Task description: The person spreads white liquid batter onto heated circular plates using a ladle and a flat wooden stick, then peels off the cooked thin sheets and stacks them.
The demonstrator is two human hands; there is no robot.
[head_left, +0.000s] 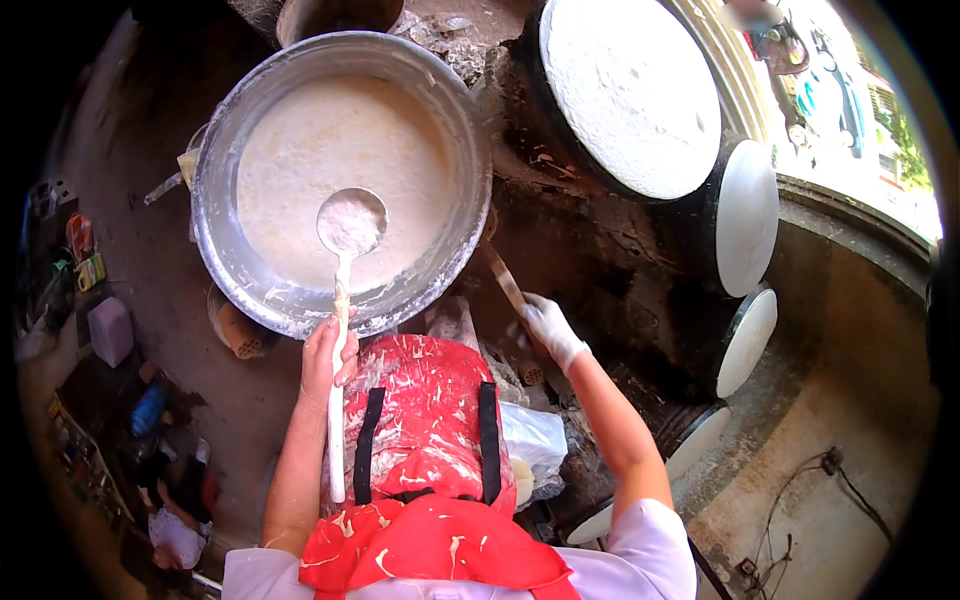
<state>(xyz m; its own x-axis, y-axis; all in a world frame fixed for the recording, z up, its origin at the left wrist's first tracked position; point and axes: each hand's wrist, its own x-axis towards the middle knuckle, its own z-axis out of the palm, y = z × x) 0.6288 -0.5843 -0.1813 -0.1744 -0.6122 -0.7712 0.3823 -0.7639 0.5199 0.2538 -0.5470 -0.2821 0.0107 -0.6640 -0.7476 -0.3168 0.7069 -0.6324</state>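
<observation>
A dark, stained dirt floor (pixel 150 270) lies in shade, with bright sunlight beyond a concrete ledge (pixel 850 225).

left hand (pixel 328 358) gripping ladle (pixel 349 225) over batter basin (pixel 225 250) (upper left), gloved right hand (pixel 552 330) holding spatula (pixel 503 282), centre

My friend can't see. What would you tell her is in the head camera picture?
A person's left hand holds a long ladle over a big metal bowl of pale batter. The gloved right hand grips a flat stick beside round white cooking plates. A red apron is splashed with batter.
</observation>
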